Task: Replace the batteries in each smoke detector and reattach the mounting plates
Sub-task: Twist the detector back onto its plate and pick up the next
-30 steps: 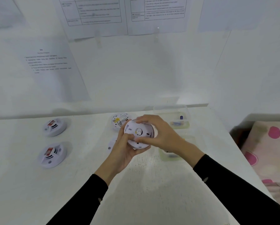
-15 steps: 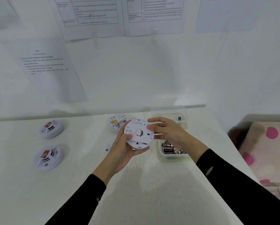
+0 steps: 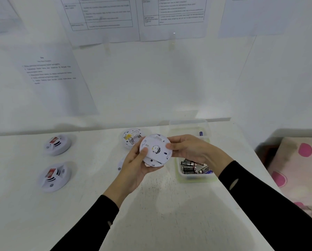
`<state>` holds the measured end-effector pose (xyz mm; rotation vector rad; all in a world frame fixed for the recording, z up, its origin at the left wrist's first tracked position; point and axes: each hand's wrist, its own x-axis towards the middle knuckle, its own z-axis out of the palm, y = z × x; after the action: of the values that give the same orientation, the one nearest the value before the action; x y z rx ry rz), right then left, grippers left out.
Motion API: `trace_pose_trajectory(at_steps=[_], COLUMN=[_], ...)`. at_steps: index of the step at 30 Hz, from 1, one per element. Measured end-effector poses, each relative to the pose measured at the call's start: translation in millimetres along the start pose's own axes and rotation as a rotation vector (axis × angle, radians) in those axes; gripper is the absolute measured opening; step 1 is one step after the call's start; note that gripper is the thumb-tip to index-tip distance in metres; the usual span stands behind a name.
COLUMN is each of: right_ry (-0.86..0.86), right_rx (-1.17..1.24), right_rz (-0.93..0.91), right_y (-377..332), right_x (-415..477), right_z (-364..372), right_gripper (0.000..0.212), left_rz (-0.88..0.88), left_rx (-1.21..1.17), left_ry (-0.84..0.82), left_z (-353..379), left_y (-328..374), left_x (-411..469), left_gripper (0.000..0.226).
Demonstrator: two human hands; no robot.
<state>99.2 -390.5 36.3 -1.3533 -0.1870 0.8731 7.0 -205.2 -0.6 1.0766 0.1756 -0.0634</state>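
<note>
I hold a round white smoke detector [image 3: 154, 161] above the table, its back turned to me, with a white mounting plate [image 3: 156, 148] lying askew on top of it. My left hand [image 3: 136, 164] cups the detector from below and left, thumb on the plate's rim. My right hand [image 3: 191, 148] pinches the plate's right edge. Another detector [image 3: 131, 137] lies open-backed behind them, its yellow label showing. A white piece [image 3: 121, 164] is half hidden behind my left hand. A clear tub [image 3: 195, 176] of batteries [image 3: 191, 168] sits under my right wrist.
Two closed detectors with red stickers lie at the left, one farther back [image 3: 57, 144] and one nearer [image 3: 54, 176]. A second clear tub [image 3: 189, 127] stands by the wall. Printed sheets [image 3: 104, 17] hang on the wall. A pink-dotted cloth [image 3: 300, 163] lies beyond the table's right edge.
My right hand has slid off the top of the plate to its right edge, uncovering the battery tub. The plate now sits more offset on the detector.
</note>
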Motion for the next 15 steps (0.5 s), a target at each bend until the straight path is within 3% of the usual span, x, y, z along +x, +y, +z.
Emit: trace_pose_trajectory(at_steps=[3,9,15], right_ry=[0.011,0.139,0.181], right_rx=[-0.017,-0.369,-0.395], right_rz=[0.016,-0.006,-0.013], right_y=[0,5,9], right_x=[1,0,6], right_z=[0,10,13], right_gripper=[0.032,0.037,0.047], left_rz=[-0.023,-0.051,-0.053], left_rx=[0.018,0.075,0.161], left_ry=[0.023,0.109,0.103], left_z=[-2,-8,-11], left_y=[-1,-4,7], left_x=[4,10,15], left_gripper=[0.040,0.037,0.033])
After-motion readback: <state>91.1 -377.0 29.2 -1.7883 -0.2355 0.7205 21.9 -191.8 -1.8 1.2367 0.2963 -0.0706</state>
